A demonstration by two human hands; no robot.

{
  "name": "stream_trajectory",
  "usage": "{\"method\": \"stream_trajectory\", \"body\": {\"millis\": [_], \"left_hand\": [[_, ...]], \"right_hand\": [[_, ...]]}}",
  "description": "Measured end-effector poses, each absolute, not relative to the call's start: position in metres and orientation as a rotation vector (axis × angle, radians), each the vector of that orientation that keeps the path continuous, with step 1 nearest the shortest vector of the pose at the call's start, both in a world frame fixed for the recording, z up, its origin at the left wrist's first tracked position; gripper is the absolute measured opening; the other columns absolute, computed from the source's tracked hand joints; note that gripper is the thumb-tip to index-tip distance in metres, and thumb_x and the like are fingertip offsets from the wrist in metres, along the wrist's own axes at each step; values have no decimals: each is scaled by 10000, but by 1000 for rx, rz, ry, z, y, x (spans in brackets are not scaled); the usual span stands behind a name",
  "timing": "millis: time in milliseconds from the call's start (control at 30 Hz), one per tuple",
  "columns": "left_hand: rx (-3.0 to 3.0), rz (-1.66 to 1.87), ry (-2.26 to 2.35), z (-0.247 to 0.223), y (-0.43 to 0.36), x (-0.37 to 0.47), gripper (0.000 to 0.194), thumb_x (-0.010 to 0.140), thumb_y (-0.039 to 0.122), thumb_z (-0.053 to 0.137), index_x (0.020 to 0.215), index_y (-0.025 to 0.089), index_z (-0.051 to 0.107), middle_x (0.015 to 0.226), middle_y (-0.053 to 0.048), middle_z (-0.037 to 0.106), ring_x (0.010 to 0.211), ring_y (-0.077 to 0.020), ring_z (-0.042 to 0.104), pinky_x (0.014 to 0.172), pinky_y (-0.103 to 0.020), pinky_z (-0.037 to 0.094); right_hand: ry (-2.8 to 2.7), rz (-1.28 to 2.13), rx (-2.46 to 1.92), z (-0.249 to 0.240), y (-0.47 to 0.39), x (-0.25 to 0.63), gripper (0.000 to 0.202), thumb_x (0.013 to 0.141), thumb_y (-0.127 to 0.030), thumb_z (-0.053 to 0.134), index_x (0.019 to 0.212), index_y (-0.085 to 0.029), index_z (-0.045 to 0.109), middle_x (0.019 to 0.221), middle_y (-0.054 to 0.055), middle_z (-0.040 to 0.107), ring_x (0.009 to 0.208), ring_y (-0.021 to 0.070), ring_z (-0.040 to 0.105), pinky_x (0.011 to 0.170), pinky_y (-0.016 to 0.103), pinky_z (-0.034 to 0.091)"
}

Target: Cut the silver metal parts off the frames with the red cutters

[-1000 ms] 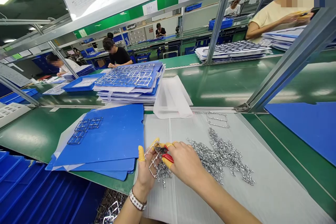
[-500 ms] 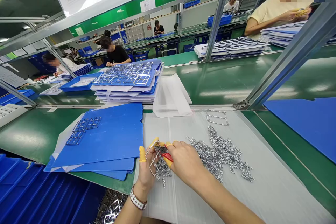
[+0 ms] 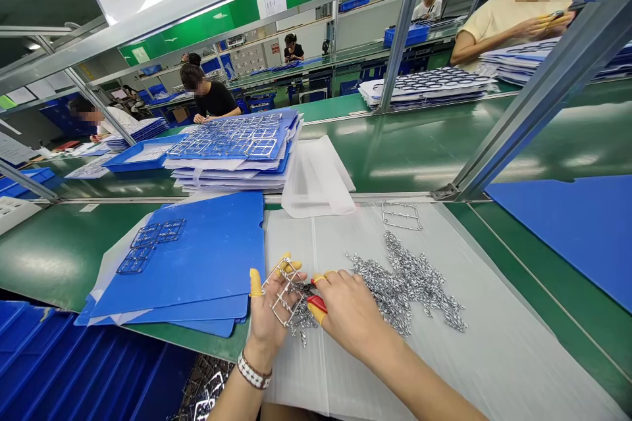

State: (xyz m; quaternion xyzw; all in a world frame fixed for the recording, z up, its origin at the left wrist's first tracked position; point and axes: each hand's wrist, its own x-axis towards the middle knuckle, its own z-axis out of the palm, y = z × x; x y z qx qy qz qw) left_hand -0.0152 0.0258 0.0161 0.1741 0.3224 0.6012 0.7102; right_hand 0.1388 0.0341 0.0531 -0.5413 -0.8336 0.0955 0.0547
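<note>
My left hand [image 3: 269, 316], with yellow finger covers, holds a silver rectangular frame [image 3: 284, 292] with crossbars, tilted above the pale sheet. My right hand [image 3: 348, 309] is closed around red-handled pliers [image 3: 316, 304], whose tip touches or nearly touches the right side of the frame. Below the frame lies a small heap of tiny silver pieces [image 3: 305, 321], partly hidden by my hands. A larger pile of silver pieces [image 3: 402, 279] spreads to the right. Another silver frame [image 3: 401, 215] lies flat at the back of the pale sheet [image 3: 355, 368].
Blue sheets [image 3: 207, 256] at the left carry a few dark frames [image 3: 138, 259]. A tall stack of sheets [image 3: 232, 171] with frames stands behind. Blue bins [image 3: 89, 368] sit lower left. Metal posts [image 3: 538, 105] rise beyond; several people work across the benches.
The fingers of my left hand have spread and the frame has turned flatter, facing up more. The pliers remain in my right hand. The whole view has shifted slightly.
</note>
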Motion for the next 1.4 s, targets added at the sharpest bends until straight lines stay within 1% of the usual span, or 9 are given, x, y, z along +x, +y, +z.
{"method": "stream_trajectory", "body": {"millis": [133, 333, 533, 733, 933, 1100, 1233, 1333, 1400], "left_hand": [[419, 1343, 731, 13, 25, -15, 683, 844, 670, 317, 1204, 161, 597, 1167, -135, 635, 990, -255, 612, 736, -309, 474], [427, 1382, 754, 13, 24, -15, 688, 839, 670, 323, 1189, 153, 610, 1150, -141, 645, 996, -262, 616, 777, -331, 480], [414, 1441, 746, 17, 28, -14, 650, 841, 659, 334, 1129, 162, 640, 1136, -140, 648, 980, -265, 622, 848, -390, 478], [419, 1457, 809, 13, 29, -11, 661, 823, 679, 348, 1139, 177, 638, 1137, -138, 648, 995, -269, 618, 823, -374, 486], [452, 1475, 818, 12, 26, -12, 644, 823, 675, 357, 1097, 177, 659, 1147, -131, 644, 1014, -270, 608, 872, -387, 470], [476, 1483, 813, 12, 26, -9, 641, 834, 667, 343, 1107, 177, 653, 1149, -125, 642, 1013, -263, 607, 869, -375, 472], [469, 1488, 851, 9, 29, -9, 638, 819, 680, 358, 1089, 187, 661, 1137, -119, 649, 1008, -262, 612, 875, -382, 473], [464, 1499, 872, 8, 29, -10, 648, 815, 686, 356, 1114, 191, 650, 1133, -121, 651, 1004, -262, 616, 887, -395, 470], [471, 1503, 871, 9, 29, -11, 647, 816, 682, 361, 1128, 191, 644, 1137, -123, 650, 1011, -263, 614, 891, -396, 469]], "right_hand": [[-2541, 300, -1658, 55, 34, 137, 191, 820, -257, 536, 963, -168, 626, 924, 102, 658, 898, 278, 596, 759, 389, 396], [-2576, 334, -1700, 61, 33, 136, 152, 824, -206, 532, 927, -161, 635, 874, 112, 659, 851, 260, 616, 692, 346, 411], [-2540, 370, -1666, 64, 24, 134, 197, 834, -257, 528, 986, -182, 628, 922, 99, 657, 897, 267, 592, 747, 372, 392], [-2545, 417, -1605, 59, 18, 126, 182, 815, -269, 537, 950, -187, 627, 923, 90, 644, 907, 272, 573, 749, 378, 368], [-2543, 423, -1610, 57, 20, 126, 196, 821, -274, 520, 966, -192, 622, 937, 92, 641, 908, 271, 562, 748, 380, 359], [-2561, 398, -1592, 59, 19, 126, 200, 804, -268, 537, 966, -182, 617, 932, 95, 641, 908, 279, 564, 747, 389, 367], [-2584, 327, -1599, 59, 18, 122, 196, 786, -218, 558, 968, -170, 613, 913, 98, 639, 890, 280, 580, 733, 385, 381], [-2615, 320, -1602, 58, 19, 120, 195, 762, -161, 576, 952, -169, 620, 887, 98, 641, 848, 266, 601, 697, 360, 396], [-2612, 318, -1608, 58, 20, 121, 193, 761, -151, 578, 947, -172, 625, 876, 96, 644, 831, 261, 609, 684, 350, 405]]}}
